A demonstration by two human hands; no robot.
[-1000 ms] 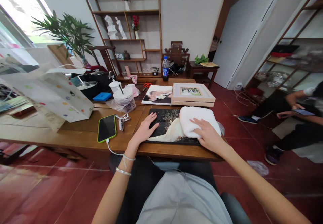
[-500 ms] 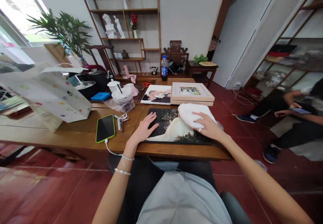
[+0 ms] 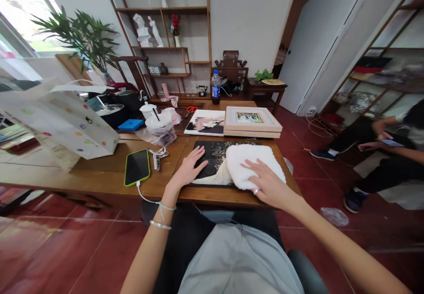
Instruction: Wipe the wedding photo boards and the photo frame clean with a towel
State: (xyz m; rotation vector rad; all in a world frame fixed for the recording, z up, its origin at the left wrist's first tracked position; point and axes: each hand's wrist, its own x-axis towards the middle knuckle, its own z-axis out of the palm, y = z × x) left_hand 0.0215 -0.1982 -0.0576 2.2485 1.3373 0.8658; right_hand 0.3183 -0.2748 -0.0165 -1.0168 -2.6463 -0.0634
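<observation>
My left hand (image 3: 190, 169) lies palm down on the left edge of a dark photo panel (image 3: 213, 153), fingers spread apart. My right hand (image 3: 270, 184) presses on a white towel (image 3: 253, 152), its fingers also spread apart over the top; a ring shows by the towel's near edge. The towel covers the panel's right part, and the panel lies flat near the front edge of the wooden table (image 3: 212, 196); I see no lettering on its visible part.

Beyond it a picture frame (image 3: 270, 124) sits just beside a photo print (image 3: 205, 127). The bottle (image 3: 215, 87) behind them has a blue label with pale lettering, too small for me to read. On the shelf (image 3: 172, 75), a block calendar (image 3: 153, 69) seems to show 0 and 3; the rest I can't make out. The paper bag (image 3: 86, 128) on my left carries coloured dots and faint printing I can't read. The phone (image 3: 137, 167) has a dark screen.
</observation>
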